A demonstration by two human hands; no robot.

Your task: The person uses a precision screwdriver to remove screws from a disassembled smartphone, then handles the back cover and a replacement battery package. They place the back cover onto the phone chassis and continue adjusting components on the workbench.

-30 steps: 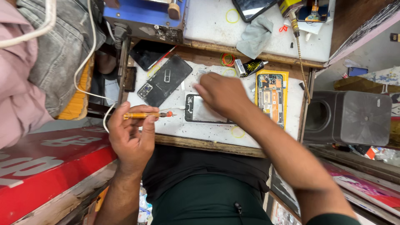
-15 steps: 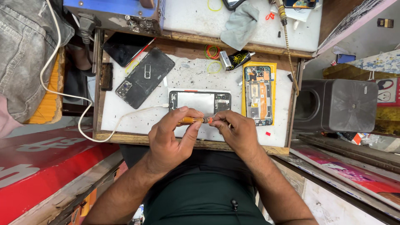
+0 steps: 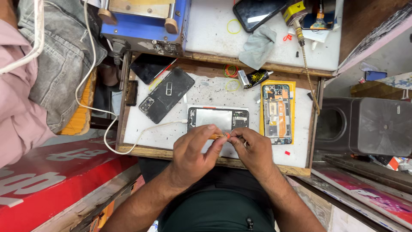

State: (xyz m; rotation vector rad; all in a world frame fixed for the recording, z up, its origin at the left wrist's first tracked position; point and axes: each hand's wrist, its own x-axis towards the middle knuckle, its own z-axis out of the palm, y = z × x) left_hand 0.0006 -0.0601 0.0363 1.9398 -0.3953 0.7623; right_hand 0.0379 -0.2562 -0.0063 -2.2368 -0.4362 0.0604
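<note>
My left hand (image 3: pixel 194 152) and my right hand (image 3: pixel 253 150) meet at the near edge of a white work mat (image 3: pixel 206 92). Between their fingertips they hold a small orange-handled screwdriver (image 3: pixel 219 136). Just beyond the hands lies an opened phone frame (image 3: pixel 216 117) with a white cable plugged into its left end. A phone with its back off, circuit boards showing, lies on a yellow backing (image 3: pixel 277 112) to the right. A black phone back cover (image 3: pixel 166 95) lies to the left.
A blue machine (image 3: pixel 143 21) stands at the back left, a dark phone (image 3: pixel 257 13) and grey cloth (image 3: pixel 258 46) behind the mat. A black speaker (image 3: pixel 369 124) sits right. Another person in grey trousers (image 3: pixel 60 56) is at the left, a red board (image 3: pixel 56 180) below.
A second ago my right hand reached over the far phone while my left held the screwdriver alone. Both hands have since come together at the near edge on the screwdriver.
</note>
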